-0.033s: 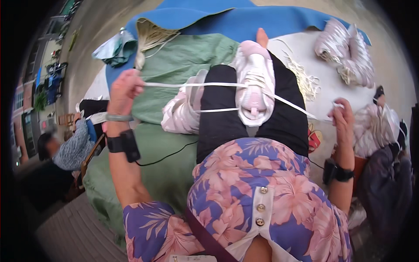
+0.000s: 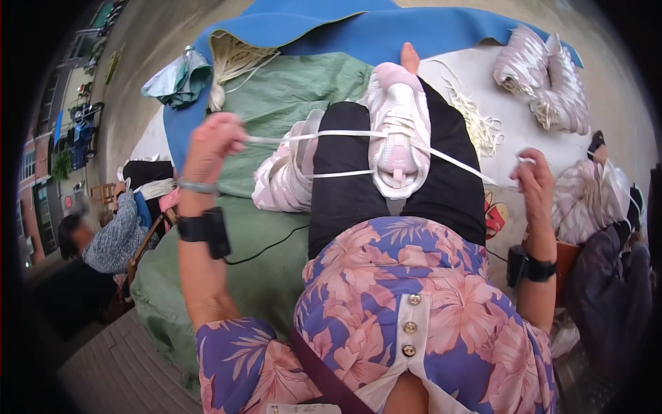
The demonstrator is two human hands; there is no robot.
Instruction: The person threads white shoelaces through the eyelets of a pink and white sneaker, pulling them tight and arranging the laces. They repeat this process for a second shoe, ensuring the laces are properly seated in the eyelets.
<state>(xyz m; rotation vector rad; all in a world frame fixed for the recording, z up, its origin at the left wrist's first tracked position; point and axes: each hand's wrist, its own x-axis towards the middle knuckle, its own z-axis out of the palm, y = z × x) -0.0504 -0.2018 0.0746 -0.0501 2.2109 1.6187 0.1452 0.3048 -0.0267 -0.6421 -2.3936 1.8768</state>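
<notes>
A pale pink and white sneaker [image 2: 398,148] rests across my thighs, its toe pointing away from me. White shoelace [image 2: 338,133] runs from its eyelets out to both sides. My left hand [image 2: 215,143] is closed on the lace's left end, well left of the shoe. On the right, my right hand [image 2: 534,181] has its fingers curled around the other lace end, which stretches down at a slant from the shoe. A second strand passes from the sneaker's left side towards a bundle of pink and white shoe uppers [image 2: 286,169] beside my left thigh.
A green sack [image 2: 227,276] lies to my left, with a hank of cream laces [image 2: 238,58] beyond it. Loose laces [image 2: 476,121] lie on the white sheet. Tied shoe bundles [image 2: 541,76] stand at far right. Another person [image 2: 114,231] sits at left.
My left hand has moved a little to the right, towards the shoe, still gripping the lace. My right hand has risen slightly. The sneaker stays on my lap.
</notes>
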